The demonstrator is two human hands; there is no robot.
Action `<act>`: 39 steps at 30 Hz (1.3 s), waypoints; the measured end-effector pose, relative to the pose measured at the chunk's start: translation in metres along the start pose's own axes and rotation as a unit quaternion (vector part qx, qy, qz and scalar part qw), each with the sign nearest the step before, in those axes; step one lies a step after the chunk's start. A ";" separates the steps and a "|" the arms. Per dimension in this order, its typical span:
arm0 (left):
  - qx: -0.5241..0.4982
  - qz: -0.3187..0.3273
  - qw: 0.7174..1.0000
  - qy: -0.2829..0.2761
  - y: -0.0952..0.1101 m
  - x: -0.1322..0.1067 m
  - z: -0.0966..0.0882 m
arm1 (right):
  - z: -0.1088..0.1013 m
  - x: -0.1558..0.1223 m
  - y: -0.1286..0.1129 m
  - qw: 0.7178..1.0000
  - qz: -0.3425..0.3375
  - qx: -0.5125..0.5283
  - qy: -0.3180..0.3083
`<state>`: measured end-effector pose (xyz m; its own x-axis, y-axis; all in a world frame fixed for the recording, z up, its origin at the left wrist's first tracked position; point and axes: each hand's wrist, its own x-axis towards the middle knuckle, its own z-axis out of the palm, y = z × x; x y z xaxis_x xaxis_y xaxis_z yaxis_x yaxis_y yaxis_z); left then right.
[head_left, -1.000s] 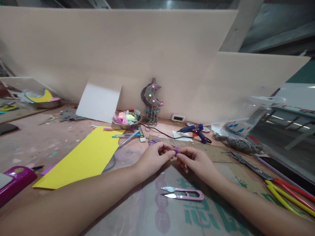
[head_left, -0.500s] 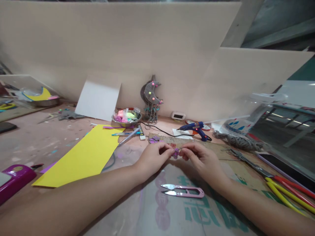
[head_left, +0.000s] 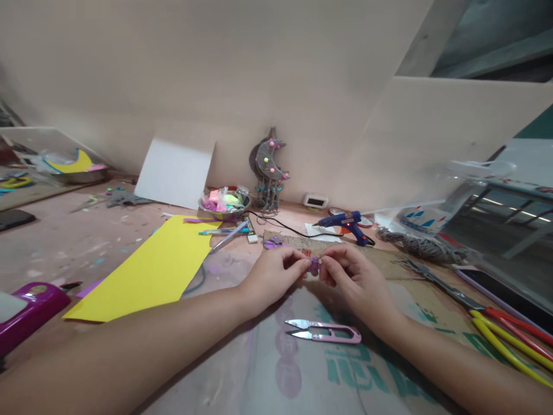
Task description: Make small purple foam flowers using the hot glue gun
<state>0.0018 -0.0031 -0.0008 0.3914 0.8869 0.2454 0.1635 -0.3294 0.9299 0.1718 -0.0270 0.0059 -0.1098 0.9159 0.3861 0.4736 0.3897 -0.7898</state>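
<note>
My left hand (head_left: 276, 275) and my right hand (head_left: 352, 281) meet at the middle of the table, fingertips pinched together on a small purple paper piece (head_left: 314, 266). Both hands hover just above a brown cardboard sheet (head_left: 389, 271). Pink thread snips (head_left: 326, 331) lie flat on the plastic-covered surface just in front of my hands. More small purple pieces (head_left: 273, 242) rest on the cardboard's far left corner.
A yellow paper sheet (head_left: 153, 270) lies left of my hands, with pens (head_left: 227, 233) and a metal bowl of coloured bits (head_left: 224, 202) behind it. A blue glue gun (head_left: 345, 223), grey twine (head_left: 425, 248), long scissors with coloured handles (head_left: 496, 323) and a magenta object (head_left: 30, 308) surround the spot.
My hands have closed in tighter around the purple piece, and my right fingers have shifted on it. The view has tipped slightly; the snips stay put.
</note>
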 end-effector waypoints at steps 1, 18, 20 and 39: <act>0.007 0.003 1.000 0.000 0.000 0.000 0.000 | 0.000 0.000 0.000 1.000 0.001 -0.002 0.000; 0.059 0.062 0.996 -0.005 -0.002 -0.003 0.001 | 0.002 0.000 0.001 1.000 0.013 0.000 -0.009; 0.067 0.065 0.996 -0.007 -0.001 -0.003 0.001 | 0.002 -0.001 -0.002 1.000 0.012 -0.006 -0.006; 0.122 0.103 0.987 -0.007 -0.001 -0.005 0.001 | 0.002 -0.003 -0.001 0.999 -0.005 -0.038 -0.025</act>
<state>0.0009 -0.0074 -0.0033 0.4511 0.7890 0.4172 0.2921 -0.5722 0.7663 0.1697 -0.0296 0.0049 -0.1570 0.9162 0.3688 0.5368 0.3926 -0.7468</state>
